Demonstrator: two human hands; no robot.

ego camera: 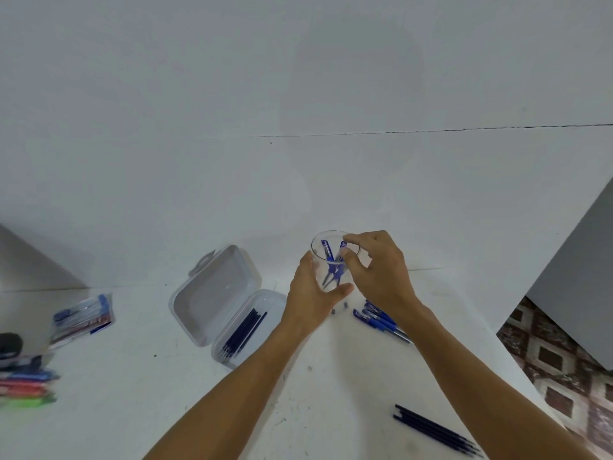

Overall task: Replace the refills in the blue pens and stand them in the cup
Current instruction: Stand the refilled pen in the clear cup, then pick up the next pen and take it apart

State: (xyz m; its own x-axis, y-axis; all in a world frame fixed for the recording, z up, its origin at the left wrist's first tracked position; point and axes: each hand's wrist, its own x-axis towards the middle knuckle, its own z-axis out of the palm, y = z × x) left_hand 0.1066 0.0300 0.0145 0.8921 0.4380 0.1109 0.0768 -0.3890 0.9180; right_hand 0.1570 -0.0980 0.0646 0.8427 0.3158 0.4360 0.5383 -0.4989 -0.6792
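Observation:
A clear plastic cup [323, 250] stands at the back of the white table [139, 410], and my left hand [311, 300] grips its side. Two blue pens are inside it; the left one [326, 252] leans free. My right hand [378, 273] is over the rim and pinches the top of the other blue pen [341, 250] between thumb and fingers. Several more blue pens [381, 322] lie on the table just right of the cup, partly under my right wrist. A few dark refills [434, 429] lie loose at the near right.
An open clear plastic box [215, 293] left of the cup holds several dark refills [243, 330]. Pen packets [83, 317] and coloured packs [26, 386] lie at the far left. The table's right edge drops to a patterned floor [564, 360]. A wall rises behind.

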